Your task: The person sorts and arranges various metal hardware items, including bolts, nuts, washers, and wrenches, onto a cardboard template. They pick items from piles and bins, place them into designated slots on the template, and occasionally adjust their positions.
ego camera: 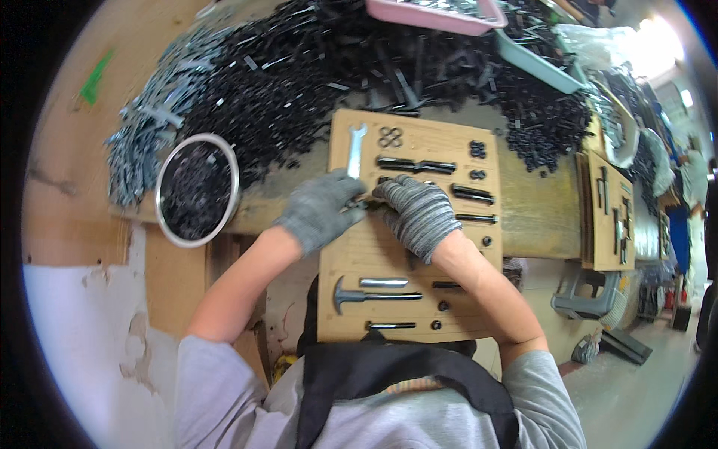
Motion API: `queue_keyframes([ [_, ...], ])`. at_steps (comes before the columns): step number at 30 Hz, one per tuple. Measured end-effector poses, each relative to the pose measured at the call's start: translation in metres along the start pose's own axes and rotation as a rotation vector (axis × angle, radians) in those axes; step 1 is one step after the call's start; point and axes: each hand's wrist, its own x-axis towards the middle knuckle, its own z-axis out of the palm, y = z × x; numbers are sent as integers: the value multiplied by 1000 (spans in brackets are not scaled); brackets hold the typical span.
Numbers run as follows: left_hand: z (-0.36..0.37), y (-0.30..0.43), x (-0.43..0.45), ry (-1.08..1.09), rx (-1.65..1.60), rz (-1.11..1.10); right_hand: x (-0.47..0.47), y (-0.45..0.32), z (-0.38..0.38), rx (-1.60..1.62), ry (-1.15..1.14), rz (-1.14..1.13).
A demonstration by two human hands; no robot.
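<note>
A brown board (348, 252) lies before me, holding an open-ended wrench (356, 150), black rings (390, 137), bolts (416, 165), nuts (477, 149), a silver tube (383, 282) and a dark hammer-shaped piece (376, 296). My left hand (322, 210), in a grey knitted glove, is just below the wrench. Its fingertips pinch a small metal part (359, 204), blurred and partly hidden. Close by, my gloved right hand (420, 213) has its fingertips low over the board's middle and covers some pieces there. Whether those fingers hold anything is hidden.
A steel-rimmed bowl of small black parts (233, 168) stands left. Heaps of black hardware (263, 106) and silver strips (157, 123) cover the bench behind. Pink (432, 21) and pale green (538, 64) trays rest there. More filled boards (608, 213) and a grey stool (586, 294) are right.
</note>
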Motion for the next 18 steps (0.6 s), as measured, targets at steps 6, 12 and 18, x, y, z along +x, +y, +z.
queue_keyframes([
  [6,-8,-22,-83,124,-13,-240,-13,191,-57,-167,341,267],
  [12,4,27,-158,-386,-613,-671,22,245,-42,-248,20,329],
  [18,9,59,-186,-147,-619,-729,36,216,-55,-130,73,528],
])
